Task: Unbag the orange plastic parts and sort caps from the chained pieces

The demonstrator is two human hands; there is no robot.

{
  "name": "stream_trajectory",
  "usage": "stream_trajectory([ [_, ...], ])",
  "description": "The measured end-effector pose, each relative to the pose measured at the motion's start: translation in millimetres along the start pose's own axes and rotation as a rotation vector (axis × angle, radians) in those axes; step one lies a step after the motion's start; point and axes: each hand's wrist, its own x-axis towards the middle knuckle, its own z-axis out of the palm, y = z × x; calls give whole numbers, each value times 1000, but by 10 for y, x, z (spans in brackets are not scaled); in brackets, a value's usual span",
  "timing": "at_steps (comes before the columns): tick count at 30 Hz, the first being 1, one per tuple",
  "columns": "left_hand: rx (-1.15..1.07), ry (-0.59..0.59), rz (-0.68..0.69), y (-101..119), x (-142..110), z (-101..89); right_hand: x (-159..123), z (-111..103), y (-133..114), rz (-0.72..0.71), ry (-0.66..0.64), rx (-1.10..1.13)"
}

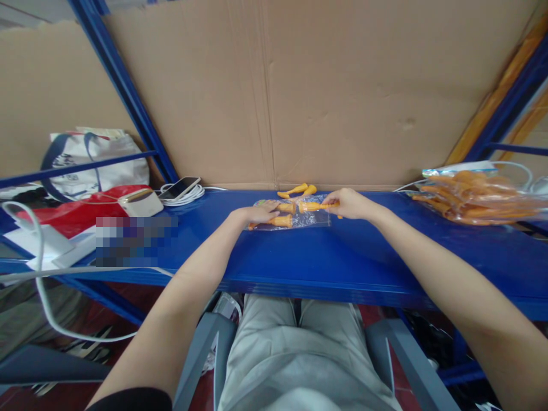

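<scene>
A clear plastic bag (311,218) lies flat on the blue table, with orange plastic pieces in or on it. My left hand (260,212) rests on the bag's left part, fingers stretched over it beside an orange piece (282,220). Another orange piece (286,208) lies just above that one. At the bag's right end, my right hand (349,204) pinches the thin end of a long orange plastic piece with a flared left end (309,206). Whether this piece is inside the bag or on top, I cannot tell. Behind the bag lie loose curved orange pieces (295,190).
Clear bags full of orange pieces (466,194) lie at the right. To the left are a phone (180,187) on a coiled white cable, a white box-like device (140,203), a red bag (85,210) and a white cloth bag (94,165). A cardboard wall (325,97) stands behind.
</scene>
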Motion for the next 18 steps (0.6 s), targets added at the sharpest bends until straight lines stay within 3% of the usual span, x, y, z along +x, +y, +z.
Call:
stream_trajectory([
  [4, -15, 35, 103, 75, 14, 18, -35, 54, -181, 11, 69, -176],
  [8, -66, 48, 124, 107, 35, 39, -92, 58, -271, -3, 80, -344],
  [18, -197, 30, 146, 142, 27, 39, -120, 24, -380, 102, 29, -335],
])
